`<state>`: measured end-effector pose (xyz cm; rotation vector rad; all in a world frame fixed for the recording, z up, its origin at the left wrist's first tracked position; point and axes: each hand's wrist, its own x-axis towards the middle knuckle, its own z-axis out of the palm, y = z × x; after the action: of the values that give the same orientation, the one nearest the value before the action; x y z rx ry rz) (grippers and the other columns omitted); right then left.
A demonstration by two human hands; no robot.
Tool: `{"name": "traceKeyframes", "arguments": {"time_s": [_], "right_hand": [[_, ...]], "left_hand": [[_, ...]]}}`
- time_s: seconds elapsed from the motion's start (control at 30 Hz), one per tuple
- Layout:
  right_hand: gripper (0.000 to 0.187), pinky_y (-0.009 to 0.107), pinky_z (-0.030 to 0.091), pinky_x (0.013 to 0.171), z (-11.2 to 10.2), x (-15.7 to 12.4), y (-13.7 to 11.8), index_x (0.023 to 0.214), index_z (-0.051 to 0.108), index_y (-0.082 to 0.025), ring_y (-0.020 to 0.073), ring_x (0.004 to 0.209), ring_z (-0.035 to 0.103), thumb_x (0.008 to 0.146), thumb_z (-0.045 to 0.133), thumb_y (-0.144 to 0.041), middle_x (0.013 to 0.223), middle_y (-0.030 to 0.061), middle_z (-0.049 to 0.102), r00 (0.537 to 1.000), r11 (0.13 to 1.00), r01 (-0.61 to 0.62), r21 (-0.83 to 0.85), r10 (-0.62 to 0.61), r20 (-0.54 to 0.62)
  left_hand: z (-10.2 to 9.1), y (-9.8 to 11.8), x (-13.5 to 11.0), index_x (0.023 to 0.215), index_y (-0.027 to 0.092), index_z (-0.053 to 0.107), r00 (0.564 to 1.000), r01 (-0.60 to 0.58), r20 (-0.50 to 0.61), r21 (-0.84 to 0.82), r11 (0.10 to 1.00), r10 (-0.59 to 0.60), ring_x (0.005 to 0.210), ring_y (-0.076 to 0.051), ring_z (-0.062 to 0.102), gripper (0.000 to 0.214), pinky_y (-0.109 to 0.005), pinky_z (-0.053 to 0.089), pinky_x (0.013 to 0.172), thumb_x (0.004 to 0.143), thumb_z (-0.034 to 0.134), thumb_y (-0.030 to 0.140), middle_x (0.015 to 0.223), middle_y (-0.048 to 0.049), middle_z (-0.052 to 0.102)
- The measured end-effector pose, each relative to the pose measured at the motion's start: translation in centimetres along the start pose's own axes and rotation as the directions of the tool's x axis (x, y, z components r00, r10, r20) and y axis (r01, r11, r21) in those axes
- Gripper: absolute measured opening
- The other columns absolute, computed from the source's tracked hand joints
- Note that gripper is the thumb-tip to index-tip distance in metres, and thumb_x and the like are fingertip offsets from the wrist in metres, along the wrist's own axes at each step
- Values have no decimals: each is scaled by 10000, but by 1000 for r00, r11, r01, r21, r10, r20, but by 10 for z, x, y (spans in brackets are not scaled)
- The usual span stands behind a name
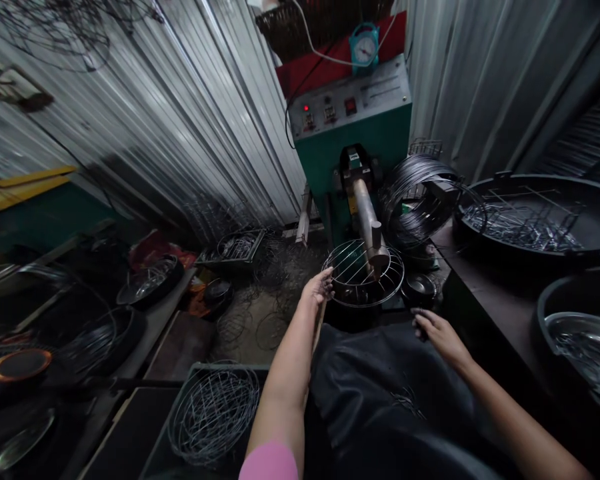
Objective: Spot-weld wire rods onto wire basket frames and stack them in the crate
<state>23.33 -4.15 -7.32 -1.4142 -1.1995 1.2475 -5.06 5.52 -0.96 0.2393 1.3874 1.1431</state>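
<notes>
My left hand (319, 288) is closed on the left rim of a round wire rack (340, 288), with curved outer rings and thin parallel bars across. The rack sits at the electrode arm (369, 220) of a green machine (315, 163) that looks like a spot welder; its thick metal tip covers part of the rack's right side. Apart from the rack, to its lower right, my right hand (435, 333) has its fingertips pinched together. Whatever they hold is too small and dark to make out. Several short wire pieces (409, 403) lie on the black apron (360, 373) over my lap.
Right of the arm stands a coil of wire (417, 200). A wide black pan (530, 250) of bent wire parts rests on the right-hand bench (485, 293), near a metal bowl (587, 337). At lower left, a crate (180, 400) holds round wire racks. Wire rings (273, 330) litter the floor.
</notes>
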Motion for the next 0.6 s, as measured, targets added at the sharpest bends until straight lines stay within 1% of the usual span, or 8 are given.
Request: {"name": "traceKeyframes", "arguments": {"time_s": [0.07,0.17,0.23,0.3,0.4,0.5,0.53,0.6], "right_hand": [[434,257,411,465,-14,-8,26,905,628,-122,136,486,521,655,539,-465,593,15,568,994,993,-108,-56,109,11],[462,260,412,466,-25,-20,54,970,613,-109,139,478,520,659,469,-419,580,11,568,980,971,-198,-137,199,-5],[471,269,423,475,-29,-27,64,1030,587,-123,143,466,520,682,434,-400,600,8,588,985,964,-173,-202,168,-45],[442,282,447,516,-32,-34,68,1044,577,-151,154,470,531,714,420,-399,587,-1,595,994,953,-98,-287,79,-79],[395,303,478,590,-36,-40,72,986,599,-184,189,519,575,754,409,-441,548,4,590,999,913,14,-408,-30,-34],[370,324,494,658,-35,-43,76,971,598,-198,230,657,635,748,413,-429,711,61,666,996,869,85,-487,-89,15],[368,328,494,676,-33,-44,78,994,585,-195,240,709,647,749,410,-406,786,82,679,995,852,88,-517,-100,5],[376,339,489,691,-26,-46,80,1059,546,-171,256,760,654,772,385,-353,845,116,676,995,797,57,-602,-94,-30]], "left_hand": [[4,4,5,622,142,452,999,-35,21,-26,999,36,398,-30,346,334,-146,255,381,583,779,198,507,66,393],[9,0,8,583,147,415,997,-77,12,-71,995,78,361,-8,250,323,-138,171,358,613,737,147,449,93,316],[9,-4,7,580,147,412,996,-84,12,-82,993,86,354,-5,223,308,-138,160,357,634,716,143,435,101,289],[7,-7,6,582,149,416,997,-80,15,-80,994,81,350,-9,226,295,-140,169,359,646,704,146,431,102,279],[2,-3,7,590,155,434,999,-33,26,-40,999,34,356,-33,290,298,-164,258,373,659,711,241,446,86,320],[3,7,12,606,160,459,999,45,7,90,995,-46,370,-59,343,345,-222,363,416,669,706,393,473,66,371],[4,10,15,609,160,466,998,70,-9,142,987,-70,370,-60,343,344,-229,368,421,664,712,396,475,63,376],[8,14,20,603,158,468,998,68,-20,170,983,-66,362,-54,328,314,-209,326,404,629,745,304,465,65,364]]}}
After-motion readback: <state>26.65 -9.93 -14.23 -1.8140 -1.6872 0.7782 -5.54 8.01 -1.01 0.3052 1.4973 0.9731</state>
